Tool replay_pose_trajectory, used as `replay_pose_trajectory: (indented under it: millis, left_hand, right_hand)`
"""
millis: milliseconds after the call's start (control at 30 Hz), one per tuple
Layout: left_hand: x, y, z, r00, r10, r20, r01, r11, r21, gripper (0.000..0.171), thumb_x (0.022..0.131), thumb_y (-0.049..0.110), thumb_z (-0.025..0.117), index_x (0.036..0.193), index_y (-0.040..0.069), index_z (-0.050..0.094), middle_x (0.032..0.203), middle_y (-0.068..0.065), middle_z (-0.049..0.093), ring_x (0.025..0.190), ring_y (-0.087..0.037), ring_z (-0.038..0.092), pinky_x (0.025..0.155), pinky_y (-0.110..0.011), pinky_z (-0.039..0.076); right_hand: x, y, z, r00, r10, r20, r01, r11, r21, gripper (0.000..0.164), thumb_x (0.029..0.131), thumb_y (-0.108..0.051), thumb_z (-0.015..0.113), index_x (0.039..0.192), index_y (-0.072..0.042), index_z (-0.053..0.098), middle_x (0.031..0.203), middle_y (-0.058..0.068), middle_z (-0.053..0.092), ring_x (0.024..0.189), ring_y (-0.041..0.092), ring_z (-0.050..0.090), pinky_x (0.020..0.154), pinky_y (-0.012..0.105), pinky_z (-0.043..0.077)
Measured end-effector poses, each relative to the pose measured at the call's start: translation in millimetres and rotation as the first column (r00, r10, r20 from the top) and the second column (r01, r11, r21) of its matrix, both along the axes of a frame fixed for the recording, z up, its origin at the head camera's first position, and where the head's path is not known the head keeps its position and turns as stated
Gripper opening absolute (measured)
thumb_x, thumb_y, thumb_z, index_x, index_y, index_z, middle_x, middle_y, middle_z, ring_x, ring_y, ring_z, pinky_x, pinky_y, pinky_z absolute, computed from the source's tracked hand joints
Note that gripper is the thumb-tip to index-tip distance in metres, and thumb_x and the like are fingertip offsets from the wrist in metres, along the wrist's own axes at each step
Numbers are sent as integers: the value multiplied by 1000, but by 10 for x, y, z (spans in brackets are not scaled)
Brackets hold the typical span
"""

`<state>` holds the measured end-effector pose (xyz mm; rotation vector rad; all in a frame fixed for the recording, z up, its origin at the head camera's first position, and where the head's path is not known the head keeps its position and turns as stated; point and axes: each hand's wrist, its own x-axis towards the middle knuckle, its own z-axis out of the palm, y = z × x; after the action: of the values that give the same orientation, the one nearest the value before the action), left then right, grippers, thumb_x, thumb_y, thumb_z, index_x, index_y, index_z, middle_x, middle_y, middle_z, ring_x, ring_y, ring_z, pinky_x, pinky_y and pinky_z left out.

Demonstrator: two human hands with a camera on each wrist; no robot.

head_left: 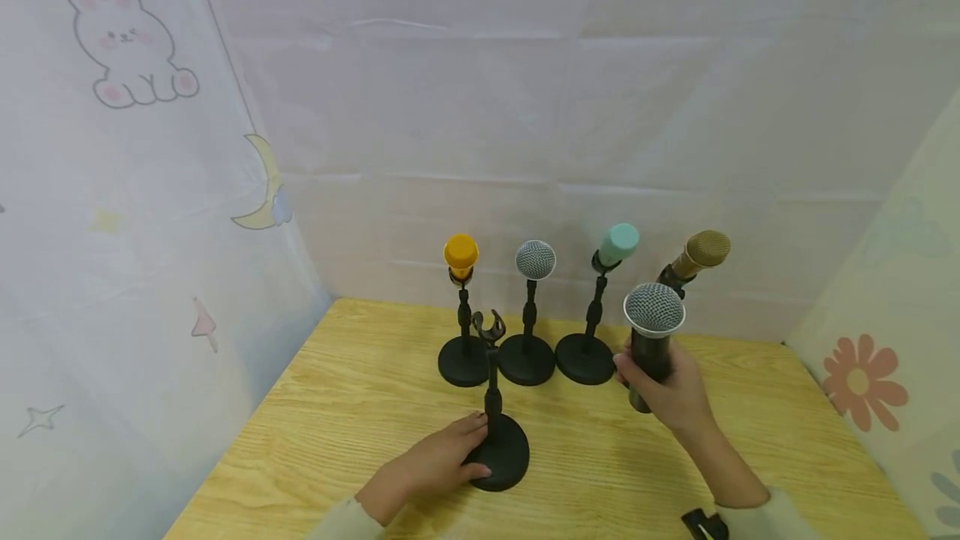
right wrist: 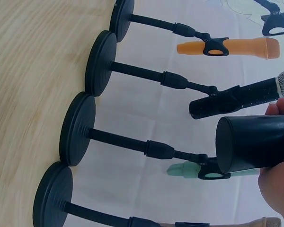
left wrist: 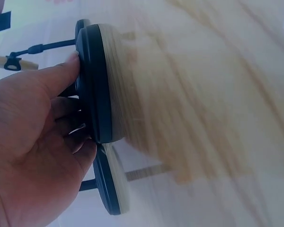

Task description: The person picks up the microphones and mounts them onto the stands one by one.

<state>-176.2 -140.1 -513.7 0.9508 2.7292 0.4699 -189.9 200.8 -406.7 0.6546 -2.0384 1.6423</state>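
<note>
My right hand (head_left: 678, 386) grips a black microphone (head_left: 652, 348) with a silver mesh head, held upright above the table; the right wrist view shows its blunt black end. At the front, my left hand (head_left: 435, 461) holds the round base of a microphone stand (head_left: 504, 458), thumb and fingers about its edge. That stand's clip (head_left: 489, 328) holds no microphone. In the left wrist view, the fingers (left wrist: 66, 116) are partly hidden behind the base (left wrist: 95, 85).
Behind stand several stands in a row, bearing an orange microphone (head_left: 461, 252), a black one with silver mesh (head_left: 536, 260), a mint one (head_left: 619, 243) and a gold one (head_left: 705, 250). A small black object (head_left: 705, 525) lies by the right sleeve. A pale cloth (head_left: 525, 107) hangs behind the wooden table (head_left: 360, 382).
</note>
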Motion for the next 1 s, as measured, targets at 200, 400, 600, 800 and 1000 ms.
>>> replay_pose_trajectory:
  millis: [200,400,600,800,1000]
  left_hand:
    - [11,89,-10,999,-36,-7,36,999,-2,67,101,48,57,152,5,47,162,-8,36,151,-22,31,118,-36,35]
    - [7,215,-36,997,-73,-4,73,997,6,74,99,54,58,152,4,45,162,-9,36,151,-22,30,118,-35,36]
    - [38,332,10,995,-100,20,100,995,12,77,98,56,57,154,6,44,163,-6,34,151,-19,31,117,-32,36]
    - [35,389,6,992,-115,41,115,993,4,76,98,56,58,155,8,42,164,-2,31,151,-16,30,117,-30,36]
    - [12,456,-38,990,-132,45,132,991,-4,78,98,60,55,156,9,40,165,0,29,151,-15,30,116,-30,36]
  right_hand:
    - [-10,-34,33,996,-67,-65,72,994,82,24,84,17,70,99,2,59,79,-9,65,66,11,64,67,19,52]
    - [-53,-82,71,983,-85,-160,100,991,88,32,77,21,73,100,3,62,87,-8,64,75,4,59,71,15,47]
    - [-88,-136,107,966,-66,-249,88,993,79,34,70,24,74,95,3,63,90,-12,64,80,1,57,74,12,46]
    - [-108,-160,142,964,-29,-266,46,997,58,34,69,25,73,94,5,61,90,-11,64,81,2,58,74,12,47]
    - [-139,-200,192,964,60,-258,-48,998,51,31,73,24,72,96,7,59,90,-7,63,78,6,54,67,17,46]
